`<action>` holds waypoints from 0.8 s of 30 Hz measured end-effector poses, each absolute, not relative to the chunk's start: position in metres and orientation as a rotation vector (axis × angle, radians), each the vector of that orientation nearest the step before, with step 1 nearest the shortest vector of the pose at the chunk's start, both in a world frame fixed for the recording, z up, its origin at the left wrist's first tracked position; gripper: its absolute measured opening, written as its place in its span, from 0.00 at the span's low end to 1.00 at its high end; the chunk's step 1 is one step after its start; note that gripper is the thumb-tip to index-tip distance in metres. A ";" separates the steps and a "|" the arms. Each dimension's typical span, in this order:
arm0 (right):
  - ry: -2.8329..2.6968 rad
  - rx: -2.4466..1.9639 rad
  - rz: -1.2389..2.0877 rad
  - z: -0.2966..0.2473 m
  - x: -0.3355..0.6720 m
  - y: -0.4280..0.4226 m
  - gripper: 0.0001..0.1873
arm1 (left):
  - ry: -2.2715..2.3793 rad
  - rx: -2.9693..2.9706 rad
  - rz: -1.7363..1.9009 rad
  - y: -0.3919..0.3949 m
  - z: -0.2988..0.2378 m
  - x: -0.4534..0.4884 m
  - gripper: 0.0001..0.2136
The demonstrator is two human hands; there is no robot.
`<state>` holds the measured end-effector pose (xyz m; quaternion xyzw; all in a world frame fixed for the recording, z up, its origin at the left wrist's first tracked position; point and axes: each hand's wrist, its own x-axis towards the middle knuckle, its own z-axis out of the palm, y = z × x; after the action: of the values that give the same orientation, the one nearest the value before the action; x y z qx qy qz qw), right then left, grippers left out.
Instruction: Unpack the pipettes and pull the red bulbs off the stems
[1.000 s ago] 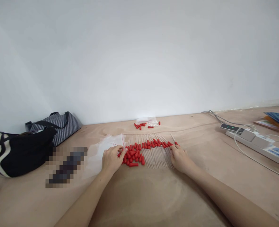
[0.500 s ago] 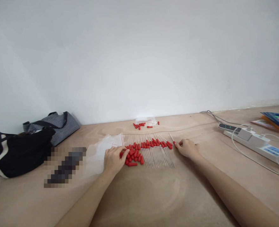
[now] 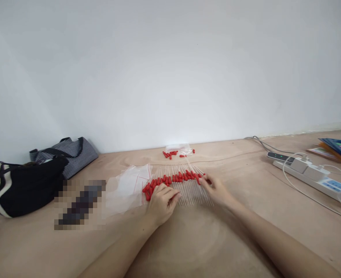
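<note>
A row of thin clear glass droppers [image 3: 188, 193] with red rubber bulbs [image 3: 176, 178] lies on the wooden table [image 3: 188, 239]. My left hand [image 3: 161, 202] rests with curled fingers on the loose red bulbs at the row's near left. My right hand [image 3: 215, 190] has its fingers bent down onto the droppers at the row's right end, close to the last red bulbs. What either hand grips, if anything, is hidden under the fingers.
Clear zip bags [image 3: 127, 187] lie left of the droppers. More red bulbs with a small bag [image 3: 178, 151] sit near the wall. Striped and black bags [image 3: 28, 177] stand at left, a power strip with cables [image 3: 315, 173] and books [image 3: 338, 148] at right.
My left hand has slid right onto the loose bulbs. My right hand went out to the row's far right end, then came back left onto the droppers.
</note>
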<state>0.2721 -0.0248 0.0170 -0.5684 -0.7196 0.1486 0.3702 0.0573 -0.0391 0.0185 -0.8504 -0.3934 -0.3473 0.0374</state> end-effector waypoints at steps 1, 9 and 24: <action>-1.874 -1.356 0.386 0.017 0.262 -0.033 0.17 | -1.234 -2.639 -1.086 -0.041 0.019 0.059 0.10; -1.930 -1.146 0.152 0.007 0.221 -0.066 0.11 | -1.478 -2.670 -1.156 -0.049 0.022 0.071 0.17; -2.268 -0.831 -0.581 0.003 0.238 -0.045 0.13 | -1.069 -2.423 -0.821 -0.045 0.024 0.058 0.10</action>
<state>0.2381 -0.0453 0.0028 -0.3165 -0.8641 -0.2214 0.3228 0.0577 -0.0455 0.0237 -0.8591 -0.3790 -0.2910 0.1833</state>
